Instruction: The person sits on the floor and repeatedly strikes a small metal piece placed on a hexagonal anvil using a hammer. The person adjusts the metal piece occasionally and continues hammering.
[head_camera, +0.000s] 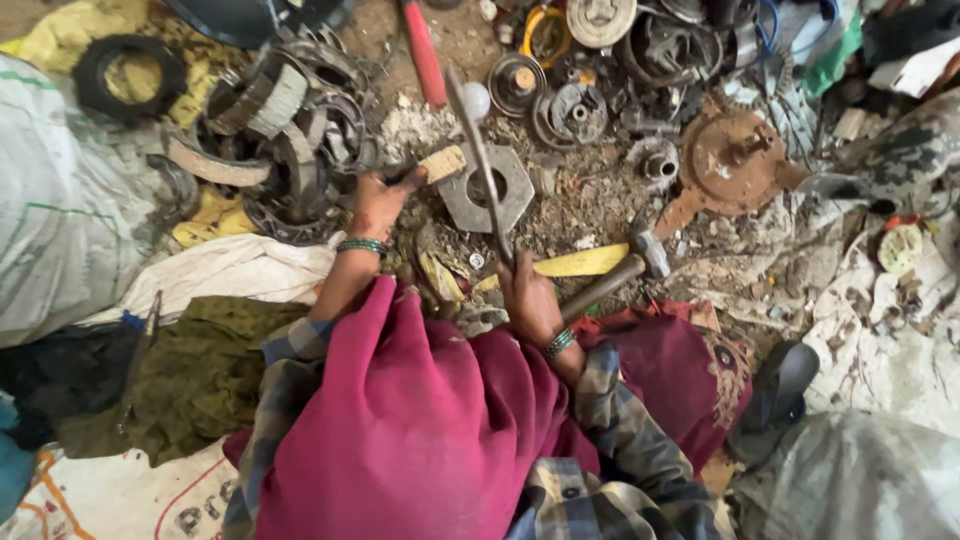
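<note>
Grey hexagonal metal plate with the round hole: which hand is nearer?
Left. The left hand sits just beside the grey hexagonal metal plate, at its left edge, holding a small tan block. The right hand is below it, gripping a hammer.

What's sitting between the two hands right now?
In the head view, between the left hand and the right hand lies the hexagonal metal plate, with the long rod held across it, plus dirt and small scraps.

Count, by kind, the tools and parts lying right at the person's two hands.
tan block: 1
hexagonal metal plate: 1
long metal rod: 1
hammer: 1
Total: 4
</note>
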